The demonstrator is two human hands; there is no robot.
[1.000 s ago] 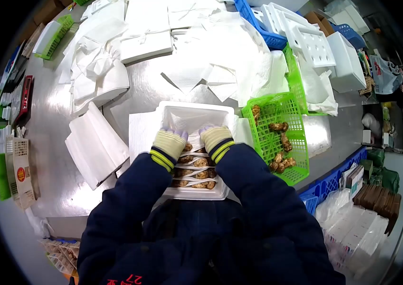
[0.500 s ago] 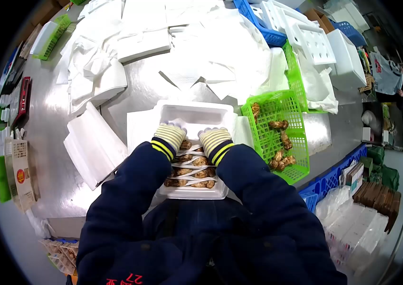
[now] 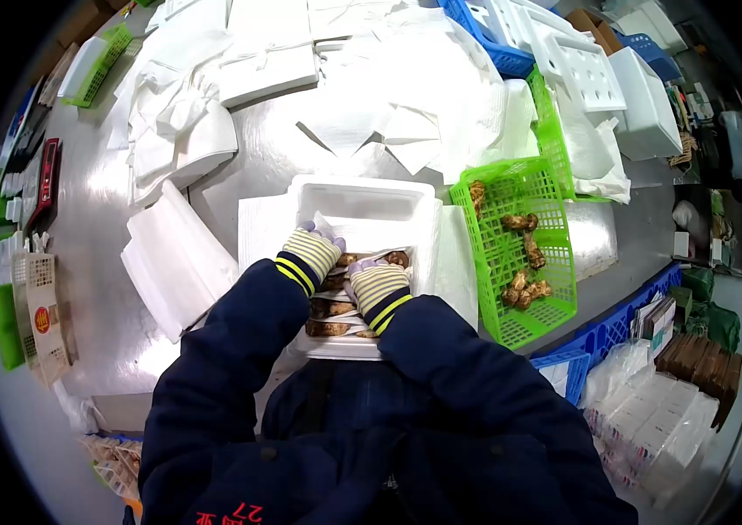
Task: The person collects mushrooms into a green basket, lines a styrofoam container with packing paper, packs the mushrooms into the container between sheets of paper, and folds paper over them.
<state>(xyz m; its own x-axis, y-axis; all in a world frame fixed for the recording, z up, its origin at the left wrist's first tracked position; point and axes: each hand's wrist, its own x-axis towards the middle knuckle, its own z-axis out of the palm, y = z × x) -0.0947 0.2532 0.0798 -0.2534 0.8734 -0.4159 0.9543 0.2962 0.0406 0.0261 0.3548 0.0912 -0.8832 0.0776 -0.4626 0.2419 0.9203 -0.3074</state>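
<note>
Rows of brown mushrooms (image 3: 327,329) with white paper strips between them lie in the near part of a white foam box (image 3: 301,194). My left hand (image 3: 315,248), in a striped glove, is over the box's left side with its fingers closed at white paper beside the top row. My right hand (image 3: 377,282), gloved alike, is over the middle of the rows, its fingers bent and close together; what they hold, if anything, is hidden. To the right, a green basket (image 3: 477,280) holds several loose mushrooms (image 3: 526,289).
White paper sheets (image 3: 180,262) lie left of the box, and more paper (image 3: 183,131) covers the far side of the metal table (image 3: 95,289). White foam boxes (image 3: 642,105) and a blue crate (image 3: 511,59) stand at the back right.
My right hand has moved left and toward me, from the box's right side onto the rows. A mushroom at the right end of the top row now shows. My left hand has shifted little.
</note>
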